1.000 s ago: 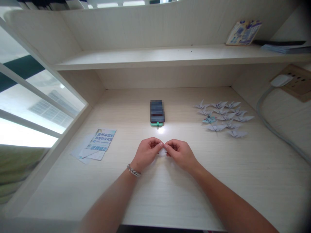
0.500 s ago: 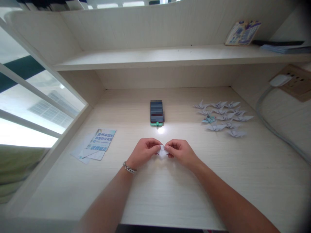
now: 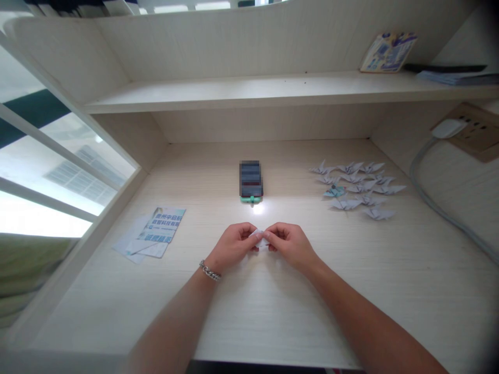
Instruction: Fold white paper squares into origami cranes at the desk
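Note:
A small piece of folded white paper [image 3: 261, 242] is held between my two hands, just above the desk. My left hand [image 3: 237, 241], with a chain bracelet at the wrist, pinches its left side between thumb and fingers. Opposite it, my right hand [image 3: 287, 240] grips the right side the same way, the two thumbs close together. The fingers cover much of the paper, so its exact shape cannot be made out. Several folded paper cranes [image 3: 360, 186], mostly white, stand grouped at the right of the desk; a blue-green one [image 3: 334, 191] is among them.
A phone-like device [image 3: 250, 179] with a blurred screen and green lower edge lies behind my hands, beside a bright light spot. Printed paper sheets [image 3: 162, 228] lie at left. A grey cable [image 3: 436, 202] runs down from the wall socket [image 3: 477, 130]. A shelf [image 3: 234, 96] spans the back.
My left thumb has moved in over the paper, closer to the right thumb, and less of the paper shows. Both hands stay in nearly the same place.

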`<state>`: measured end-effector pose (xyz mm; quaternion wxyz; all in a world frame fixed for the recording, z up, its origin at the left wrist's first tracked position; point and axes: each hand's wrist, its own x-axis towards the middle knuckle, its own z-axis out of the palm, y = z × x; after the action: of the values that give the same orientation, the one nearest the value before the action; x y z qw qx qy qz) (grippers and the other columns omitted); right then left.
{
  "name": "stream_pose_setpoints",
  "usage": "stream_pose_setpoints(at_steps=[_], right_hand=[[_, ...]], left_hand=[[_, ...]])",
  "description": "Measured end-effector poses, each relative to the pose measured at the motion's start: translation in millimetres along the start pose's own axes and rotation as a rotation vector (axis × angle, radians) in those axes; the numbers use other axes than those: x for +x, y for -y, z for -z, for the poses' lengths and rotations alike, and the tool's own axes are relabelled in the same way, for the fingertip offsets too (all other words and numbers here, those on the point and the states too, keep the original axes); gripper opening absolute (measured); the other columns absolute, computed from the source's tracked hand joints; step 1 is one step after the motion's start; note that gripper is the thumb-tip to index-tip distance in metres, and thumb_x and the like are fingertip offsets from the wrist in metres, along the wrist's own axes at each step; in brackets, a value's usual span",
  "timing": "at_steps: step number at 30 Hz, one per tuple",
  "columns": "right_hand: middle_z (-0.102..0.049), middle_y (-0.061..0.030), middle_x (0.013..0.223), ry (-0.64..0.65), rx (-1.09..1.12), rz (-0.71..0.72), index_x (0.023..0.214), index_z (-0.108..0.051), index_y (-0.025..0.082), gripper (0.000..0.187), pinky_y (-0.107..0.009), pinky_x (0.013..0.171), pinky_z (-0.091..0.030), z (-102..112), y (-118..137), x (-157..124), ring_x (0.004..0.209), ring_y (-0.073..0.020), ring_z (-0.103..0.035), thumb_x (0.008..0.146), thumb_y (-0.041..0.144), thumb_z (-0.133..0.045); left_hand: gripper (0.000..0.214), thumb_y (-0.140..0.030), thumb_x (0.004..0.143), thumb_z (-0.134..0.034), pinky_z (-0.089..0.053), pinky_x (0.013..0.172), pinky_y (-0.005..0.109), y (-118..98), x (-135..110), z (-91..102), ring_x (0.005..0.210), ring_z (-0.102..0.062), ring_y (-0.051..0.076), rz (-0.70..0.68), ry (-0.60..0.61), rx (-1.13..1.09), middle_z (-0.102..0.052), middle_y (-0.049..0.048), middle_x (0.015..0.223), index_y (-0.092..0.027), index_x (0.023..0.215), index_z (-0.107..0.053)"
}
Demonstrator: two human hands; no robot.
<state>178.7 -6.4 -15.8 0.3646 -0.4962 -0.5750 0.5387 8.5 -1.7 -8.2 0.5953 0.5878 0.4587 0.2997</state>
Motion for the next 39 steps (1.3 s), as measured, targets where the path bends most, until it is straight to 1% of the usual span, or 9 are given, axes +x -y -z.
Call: stream_pose_setpoints(at_steps=[5,11,16,18,21,24,30,36,39], right_hand=[[-0.062,-0.0027,0.061,0.056,0.072,-0.053,0.073,-0.062,0.014,0.022,-0.025,0.053,-0.045,2,-1,2,0.054,-0.0129,-0.057,0.076,0.035,-0.058],[-0.062,-0.0026,0.059,0.016,0.068,-0.047,0.072,-0.063,0.014,0.022,-0.025,0.054,-0.045,1,-1,2,0.054,-0.0129,-0.058,0.074,0.036,-0.06],[-0.064,-0.0049,0.063,0.037,0.319,-0.197,0.074,-0.063,0.014,0.031,-0.024,0.051,-0.045,6,-1,5,0.052,-0.0118,-0.057,0.073,0.044,-0.06],[-0.064,-0.0044,0.064,0.029,0.348,-0.217,0.074,-0.063,0.014,0.031,-0.023,0.05,-0.044,9,-1,6,0.051,-0.0109,-0.057,0.072,0.044,-0.06],[-0.064,-0.0037,0.064,0.063,0.278,-0.2,0.071,-0.063,0.014,0.028,-0.023,0.051,-0.044,10,-1,6,0.051,-0.0103,-0.056,0.071,0.042,-0.061],[-0.064,-0.0035,0.064,0.096,0.199,-0.148,0.07,-0.063,0.014,0.026,-0.023,0.052,-0.045,9,-4,5,0.053,-0.0108,-0.057,0.072,0.04,-0.061],[-0.063,-0.0036,0.064,0.06,0.134,-0.062,0.073,-0.062,0.013,0.025,-0.023,0.051,-0.045,7,-3,4,0.052,-0.0103,-0.056,0.073,0.038,-0.06],[-0.063,-0.0036,0.064,0.093,0.155,-0.117,0.071,-0.06,0.014,0.03,-0.023,0.051,-0.046,8,-3,5,0.053,-0.0109,-0.057,0.075,0.044,-0.057],[-0.062,-0.0029,0.062,0.082,0.12,-0.077,0.07,-0.059,0.014,0.029,-0.023,0.05,-0.044,9,-5,5,0.051,-0.0103,-0.055,0.075,0.043,-0.057]], left_hand=[[0.028,-0.039,0.079,-0.053,-0.045,0.058,0.023,1,0,2.2,0.062,-0.055,0.012,-0.025,-0.047,0.05,-0.057,0.0027,0.068,-0.012,0.076,-0.058],[0.028,-0.039,0.078,-0.054,-0.044,0.058,0.023,2,2,-0.9,0.062,-0.056,0.012,-0.024,-0.078,0.029,-0.058,0.0033,0.07,-0.012,0.079,-0.058],[0.027,-0.038,0.079,-0.052,-0.043,0.057,0.022,1,1,2.8,0.059,-0.053,0.011,-0.063,-0.154,0.087,-0.057,0.0021,0.065,-0.012,0.079,-0.058],[0.027,-0.038,0.079,-0.052,-0.041,0.056,0.022,1,1,4.9,0.059,-0.052,0.011,-0.068,-0.171,0.11,-0.058,0.0022,0.063,-0.012,0.079,-0.058],[0.027,-0.038,0.079,-0.052,-0.041,0.056,0.022,1,0,5.6,0.059,-0.053,0.011,-0.07,-0.168,0.12,-0.058,0.0027,0.064,-0.012,0.078,-0.058],[0.026,-0.038,0.079,-0.052,-0.042,0.056,0.022,2,0,4.3,0.06,-0.054,0.011,-0.066,-0.161,0.113,-0.058,0.0027,0.065,-0.013,0.078,-0.059],[0.026,-0.037,0.078,-0.053,-0.042,0.056,0.022,-1,0,3.5,0.058,-0.053,0.011,-0.067,-0.143,0.069,-0.058,0.0026,0.063,-0.012,0.078,-0.059],[0.028,-0.039,0.078,-0.053,-0.042,0.056,0.023,-2,0,5.0,0.058,-0.053,0.012,-0.073,-0.182,0.08,-0.059,0.0031,0.063,-0.012,0.078,-0.06],[0.028,-0.039,0.078,-0.053,-0.041,0.055,0.022,-2,0,5.3,0.057,-0.052,0.011,-0.07,-0.177,0.066,-0.058,0.0029,0.062,-0.011,0.078,-0.059]])
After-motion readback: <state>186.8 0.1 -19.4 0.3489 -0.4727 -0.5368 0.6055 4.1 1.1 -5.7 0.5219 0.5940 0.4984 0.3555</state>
